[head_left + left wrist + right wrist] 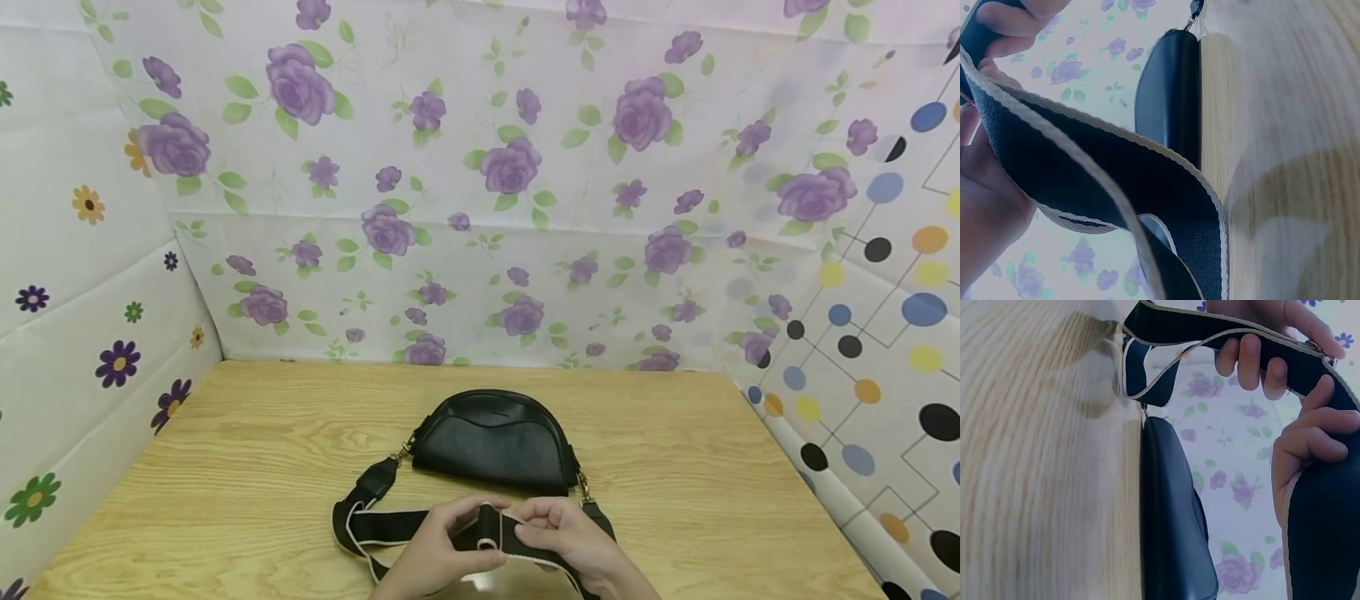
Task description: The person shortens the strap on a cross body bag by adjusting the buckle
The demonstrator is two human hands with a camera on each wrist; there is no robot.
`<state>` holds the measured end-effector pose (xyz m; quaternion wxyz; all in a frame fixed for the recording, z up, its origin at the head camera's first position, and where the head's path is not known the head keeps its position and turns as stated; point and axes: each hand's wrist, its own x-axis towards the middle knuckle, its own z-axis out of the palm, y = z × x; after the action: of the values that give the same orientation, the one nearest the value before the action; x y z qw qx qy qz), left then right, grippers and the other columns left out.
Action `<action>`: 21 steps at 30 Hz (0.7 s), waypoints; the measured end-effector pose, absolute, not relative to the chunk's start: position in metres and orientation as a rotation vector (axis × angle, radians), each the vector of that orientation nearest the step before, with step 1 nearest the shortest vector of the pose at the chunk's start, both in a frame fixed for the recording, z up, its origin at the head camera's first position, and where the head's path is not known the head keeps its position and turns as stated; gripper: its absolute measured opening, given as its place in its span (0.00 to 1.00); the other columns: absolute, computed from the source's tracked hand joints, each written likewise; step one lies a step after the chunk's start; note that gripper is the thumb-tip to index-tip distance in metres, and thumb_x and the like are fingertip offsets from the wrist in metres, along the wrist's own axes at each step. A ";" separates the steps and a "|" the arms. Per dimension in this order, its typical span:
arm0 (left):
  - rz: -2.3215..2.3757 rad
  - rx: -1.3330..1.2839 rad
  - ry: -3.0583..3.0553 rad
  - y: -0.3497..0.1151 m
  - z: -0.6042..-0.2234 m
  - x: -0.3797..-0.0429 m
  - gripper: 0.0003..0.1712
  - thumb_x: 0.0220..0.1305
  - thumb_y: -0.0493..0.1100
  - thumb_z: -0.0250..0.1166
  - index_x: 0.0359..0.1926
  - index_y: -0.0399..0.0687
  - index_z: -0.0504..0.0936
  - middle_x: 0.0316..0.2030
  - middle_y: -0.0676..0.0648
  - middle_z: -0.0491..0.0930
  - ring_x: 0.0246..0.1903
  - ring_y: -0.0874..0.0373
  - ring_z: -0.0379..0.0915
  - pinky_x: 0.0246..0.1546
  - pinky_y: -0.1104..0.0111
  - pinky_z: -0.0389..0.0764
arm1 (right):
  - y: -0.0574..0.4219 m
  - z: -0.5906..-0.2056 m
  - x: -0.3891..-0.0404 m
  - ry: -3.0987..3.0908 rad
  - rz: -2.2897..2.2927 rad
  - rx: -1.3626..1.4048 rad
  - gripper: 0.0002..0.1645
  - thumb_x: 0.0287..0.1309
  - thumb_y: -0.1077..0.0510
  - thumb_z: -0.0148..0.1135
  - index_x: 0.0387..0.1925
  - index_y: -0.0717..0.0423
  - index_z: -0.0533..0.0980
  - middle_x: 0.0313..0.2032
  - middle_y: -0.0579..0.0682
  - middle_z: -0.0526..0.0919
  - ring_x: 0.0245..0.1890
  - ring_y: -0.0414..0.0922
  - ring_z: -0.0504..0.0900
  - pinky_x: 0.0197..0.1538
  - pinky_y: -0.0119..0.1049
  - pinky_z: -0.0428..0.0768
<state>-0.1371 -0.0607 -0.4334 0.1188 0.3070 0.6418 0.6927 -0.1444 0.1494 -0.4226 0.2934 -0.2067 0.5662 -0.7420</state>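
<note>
A black half-round shoulder bag (491, 446) lies on the table. Its wide black strap (386, 527), edged in cream, runs from metal clips at both ends of the bag. My left hand (442, 550) grips the strap in front of the bag, thumb and fingers around a folded loop (489, 525). A metal buckle (1330, 356) shows by the left fingertips in the right wrist view. Just to the right, my right hand (573, 537) holds the same strap, fingers curled over its edge. Twisted strap hangs close to the left wrist camera.
The wooden table (285, 417) stretches around the bag. A flowered cloth (450, 167) rises behind it, with a daisy-print cloth (75, 333) on the left and a dotted cloth (885, 333) on the right. The left part of the strap (345, 525) lies twisted near the front edge.
</note>
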 end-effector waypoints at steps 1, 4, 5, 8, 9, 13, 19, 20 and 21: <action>2.027 0.901 1.871 -0.061 -0.433 -0.137 0.23 0.55 0.34 0.62 0.54 0.37 0.70 0.40 0.42 0.78 0.36 0.59 0.74 0.37 0.68 0.75 | 0.149 -0.422 -0.144 1.516 -1.974 -0.558 0.06 0.59 0.65 0.53 0.34 0.56 0.76 0.27 0.43 0.80 0.20 0.31 0.73 0.22 0.21 0.69; 2.032 0.920 1.864 -0.060 -0.433 -0.138 0.24 0.55 0.34 0.63 0.53 0.35 0.70 0.40 0.42 0.78 0.36 0.58 0.74 0.37 0.68 0.75 | 0.149 -0.422 -0.145 1.521 -1.974 -0.581 0.06 0.59 0.65 0.52 0.34 0.55 0.76 0.25 0.42 0.80 0.17 0.30 0.69 0.20 0.21 0.66; 2.033 0.927 1.861 -0.060 -0.433 -0.138 0.23 0.55 0.34 0.63 0.53 0.35 0.70 0.40 0.42 0.78 0.36 0.58 0.74 0.37 0.68 0.75 | 0.148 -0.422 -0.145 1.519 -1.974 -0.585 0.06 0.59 0.65 0.52 0.34 0.55 0.76 0.25 0.41 0.80 0.17 0.30 0.69 0.19 0.21 0.65; 2.039 0.942 1.841 -0.060 -0.433 -0.138 0.23 0.56 0.33 0.62 0.53 0.32 0.69 0.40 0.43 0.77 0.36 0.59 0.74 0.38 0.68 0.75 | 0.148 -0.422 -0.145 1.509 -1.972 -0.593 0.07 0.59 0.65 0.52 0.33 0.54 0.76 0.25 0.41 0.79 0.16 0.30 0.69 0.19 0.21 0.65; 2.039 0.945 1.838 -0.059 -0.433 -0.138 0.23 0.56 0.33 0.62 0.53 0.32 0.69 0.40 0.43 0.77 0.36 0.59 0.74 0.38 0.68 0.75 | 0.148 -0.422 -0.146 1.507 -1.972 -0.594 0.07 0.60 0.64 0.51 0.33 0.54 0.76 0.25 0.41 0.79 0.16 0.30 0.68 0.19 0.21 0.65; 2.049 0.942 1.819 -0.058 -0.433 -0.138 0.23 0.56 0.33 0.62 0.53 0.33 0.70 0.41 0.43 0.77 0.37 0.59 0.74 0.38 0.68 0.74 | 0.147 -0.422 -0.145 1.509 -1.968 -0.580 0.06 0.60 0.63 0.52 0.33 0.54 0.76 0.24 0.41 0.79 0.16 0.30 0.67 0.20 0.22 0.64; 2.066 0.926 1.760 -0.054 -0.435 -0.137 0.24 0.55 0.33 0.62 0.54 0.35 0.70 0.45 0.42 0.75 0.41 0.57 0.73 0.41 0.67 0.74 | 0.145 -0.420 -0.144 1.498 -1.956 -0.537 0.04 0.60 0.62 0.52 0.32 0.55 0.74 0.22 0.40 0.79 0.15 0.32 0.64 0.20 0.24 0.63; 2.066 0.921 1.752 -0.053 -0.435 -0.137 0.24 0.55 0.33 0.62 0.54 0.36 0.70 0.45 0.42 0.75 0.41 0.57 0.73 0.41 0.67 0.74 | 0.144 -0.420 -0.144 1.494 -1.956 -0.530 0.04 0.60 0.62 0.52 0.32 0.55 0.74 0.22 0.39 0.78 0.15 0.32 0.64 0.20 0.24 0.63; 2.064 0.918 1.752 -0.053 -0.436 -0.137 0.24 0.55 0.33 0.62 0.54 0.36 0.70 0.45 0.43 0.75 0.41 0.57 0.73 0.41 0.67 0.74 | 0.144 -0.420 -0.144 1.491 -1.955 -0.522 0.04 0.60 0.62 0.53 0.31 0.55 0.74 0.21 0.39 0.78 0.15 0.32 0.65 0.20 0.24 0.63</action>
<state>-0.1368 -0.0533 -0.4357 0.1411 0.3180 0.6068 0.7147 -0.1436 0.1438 -0.4203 0.3087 -0.1974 0.5643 -0.7398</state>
